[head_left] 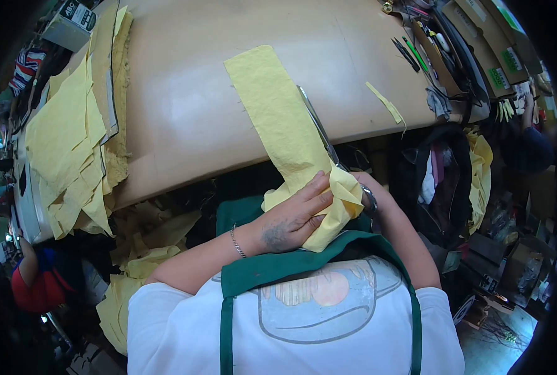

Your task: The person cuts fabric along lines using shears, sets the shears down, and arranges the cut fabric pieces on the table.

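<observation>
A long strip of yellow fabric (272,106) lies over the table's front edge, and its near end is bunched up against my body. My left hand (297,215) is closed on the bunched fabric, with a bracelet at its wrist. My right hand (359,181) is mostly hidden behind the fabric; only its wrist side shows, with a dark band around it. A metal blade, seemingly of scissors (316,119), sticks out along the strip's right side, its handles hidden behind the cloth near my right hand.
Stacked yellow fabric pieces (65,137) lie at the table's left. A narrow scrap (384,103) rests near the front edge. Pens (410,53) and cardboard boxes (485,47) are at the back right. More yellow cloth (131,281) hangs below left. Other people are at both sides.
</observation>
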The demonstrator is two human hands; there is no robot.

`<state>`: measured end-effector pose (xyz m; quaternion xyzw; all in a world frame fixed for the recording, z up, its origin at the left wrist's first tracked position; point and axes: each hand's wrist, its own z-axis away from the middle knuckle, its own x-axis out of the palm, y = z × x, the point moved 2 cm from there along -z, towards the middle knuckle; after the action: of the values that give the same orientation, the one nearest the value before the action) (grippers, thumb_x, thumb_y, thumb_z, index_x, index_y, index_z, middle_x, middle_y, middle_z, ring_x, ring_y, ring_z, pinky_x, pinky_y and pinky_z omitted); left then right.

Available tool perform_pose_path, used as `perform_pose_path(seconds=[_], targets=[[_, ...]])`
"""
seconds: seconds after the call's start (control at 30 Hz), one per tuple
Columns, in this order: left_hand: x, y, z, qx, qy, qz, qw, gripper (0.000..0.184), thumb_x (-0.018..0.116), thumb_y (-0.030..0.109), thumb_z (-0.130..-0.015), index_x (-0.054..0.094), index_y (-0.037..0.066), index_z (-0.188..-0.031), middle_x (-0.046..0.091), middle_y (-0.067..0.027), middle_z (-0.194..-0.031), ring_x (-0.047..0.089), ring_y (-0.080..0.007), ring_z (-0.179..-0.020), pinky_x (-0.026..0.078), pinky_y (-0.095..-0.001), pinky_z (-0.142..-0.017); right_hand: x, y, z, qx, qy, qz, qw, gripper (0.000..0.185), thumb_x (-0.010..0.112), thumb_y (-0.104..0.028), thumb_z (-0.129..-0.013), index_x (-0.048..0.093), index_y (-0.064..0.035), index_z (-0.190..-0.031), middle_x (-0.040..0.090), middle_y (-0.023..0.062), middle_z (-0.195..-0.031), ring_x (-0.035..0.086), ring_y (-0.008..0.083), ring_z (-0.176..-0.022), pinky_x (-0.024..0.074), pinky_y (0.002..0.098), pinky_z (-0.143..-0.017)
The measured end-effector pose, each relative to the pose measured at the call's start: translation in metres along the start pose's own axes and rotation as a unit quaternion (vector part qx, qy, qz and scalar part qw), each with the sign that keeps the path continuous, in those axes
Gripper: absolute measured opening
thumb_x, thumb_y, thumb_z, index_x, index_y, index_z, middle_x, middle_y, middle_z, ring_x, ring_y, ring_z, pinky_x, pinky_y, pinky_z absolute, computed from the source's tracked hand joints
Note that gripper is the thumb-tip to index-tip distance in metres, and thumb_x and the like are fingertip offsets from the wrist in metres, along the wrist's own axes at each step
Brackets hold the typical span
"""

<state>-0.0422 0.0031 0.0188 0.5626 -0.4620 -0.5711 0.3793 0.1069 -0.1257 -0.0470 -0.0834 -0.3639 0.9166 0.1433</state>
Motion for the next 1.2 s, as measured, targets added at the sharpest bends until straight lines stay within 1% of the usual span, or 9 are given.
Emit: perform_pose_path(seconds=[0.1,0.4,0.5,0.6,0.7,0.9,1.0,1.1,1.2], targets=[[0.001,0.000,0.000,-0.005,-0.021,0.011,1.000,0.040,0.043,0.003,-0.080,0.036,-0.004,-0.119,0.022,-0.0239,-0.132,0.018,-0.0403,-0.126,0.021,-0.0374,-0.103,-0.003,-0.008,-0.005,-0.073,-0.028,0.045,0.996,0.051,0.043,-0.049,-0.085,0.059,-0.0006,-0.090,0.060,0.0063,-0.075,0.054,0.0102,-0.066,0.0445,0.0256,-0.058],[0.000,-0.001,0.005,-0.010,-0.013,0.051,0.999,0.045,0.038,0.006,-0.083,0.032,0.001,-0.127,0.015,-0.0200,-0.138,0.018,-0.0353,-0.127,0.020,-0.0359,-0.103,0.004,-0.018,-0.011,-0.047,-0.015,-0.001,0.999,0.062,0.045,-0.059,-0.078,0.057,0.0010,-0.087,0.059,0.0059,-0.072,0.053,0.0097,-0.063,0.0445,0.0252,-0.056],[0.000,-0.003,0.005,-0.009,-0.009,0.084,0.996,0.044,0.036,0.008,-0.085,0.031,0.002,-0.128,0.015,-0.0193,-0.138,0.018,-0.0338,-0.128,0.018,-0.0359,-0.104,0.002,-0.018,-0.009,-0.014,-0.028,-0.089,0.996,0.023,0.067,-0.019,-0.071,0.059,-0.0040,-0.086,0.060,0.0022,-0.079,0.058,0.0096,-0.070,0.0473,0.0236,-0.065],[0.000,-0.004,0.007,-0.003,-0.007,0.088,0.996,0.045,0.036,0.006,-0.083,0.031,0.002,-0.128,0.015,-0.0191,-0.138,0.018,-0.0330,-0.128,0.018,-0.0359,-0.104,0.001,-0.012,-0.013,-0.018,-0.014,-0.053,0.998,0.025,0.067,-0.021,-0.071,0.058,-0.0032,-0.087,0.060,0.0026,-0.079,0.058,0.0097,-0.070,0.0474,0.0237,-0.063],[0.001,-0.002,0.008,0.007,-0.003,0.097,0.995,0.047,0.036,0.004,-0.081,0.031,0.002,-0.128,0.015,-0.0191,-0.138,0.018,-0.0332,-0.128,0.018,-0.0357,-0.104,0.005,-0.008,-0.013,-0.070,0.006,0.007,0.997,0.056,0.049,-0.056,-0.079,0.057,-0.0003,-0.081,0.056,0.0041,-0.063,0.052,0.0090,-0.054,0.0421,0.0235,-0.048],[0.003,-0.003,0.008,0.002,-0.005,0.080,0.997,0.048,0.036,0.002,-0.080,0.032,0.001,-0.127,0.015,-0.0200,-0.138,0.017,-0.0336,-0.128,0.017,-0.0350,-0.104,0.008,-0.006,-0.010,-0.093,0.029,-0.003,0.995,0.054,0.048,-0.054,-0.080,0.057,-0.0003,-0.075,0.054,0.0034,-0.057,0.050,0.0083,-0.050,0.0403,0.0236,-0.045],[0.003,-0.004,0.008,-0.004,-0.012,0.079,0.997,0.047,0.036,0.003,-0.080,0.032,0.001,-0.127,0.014,-0.0204,-0.138,0.017,-0.0335,-0.128,0.018,-0.0348,-0.104,0.005,-0.001,-0.013,-0.117,0.037,0.031,0.992,0.055,0.048,-0.055,-0.080,0.057,-0.0002,-0.076,0.054,0.0031,-0.057,0.049,0.0081,-0.049,0.0399,0.0233,-0.045],[0.003,-0.003,0.007,0.005,-0.010,0.071,0.997,0.046,0.036,0.003,-0.081,0.033,0.001,-0.127,0.014,-0.0208,-0.138,0.017,-0.0339,-0.128,0.018,-0.0348,-0.104,0.008,-0.006,-0.010,-0.056,0.033,-0.006,0.998,0.057,0.049,-0.056,-0.079,0.056,0.0006,-0.077,0.054,0.0029,-0.059,0.050,0.0087,-0.050,0.0403,0.0233,-0.046],[0.004,-0.004,0.008,-0.001,-0.022,0.067,0.998,0.046,0.036,0.005,-0.081,0.033,0.001,-0.127,0.014,-0.0211,-0.138,0.017,-0.0346,-0.128,0.018,-0.0350,-0.104,0.010,-0.010,-0.004,-0.072,-0.015,-0.070,0.995,0.065,0.045,-0.063,-0.076,0.056,0.0011,-0.078,0.056,0.0034,-0.064,0.051,0.0095,-0.054,0.0416,0.0232,-0.049]])
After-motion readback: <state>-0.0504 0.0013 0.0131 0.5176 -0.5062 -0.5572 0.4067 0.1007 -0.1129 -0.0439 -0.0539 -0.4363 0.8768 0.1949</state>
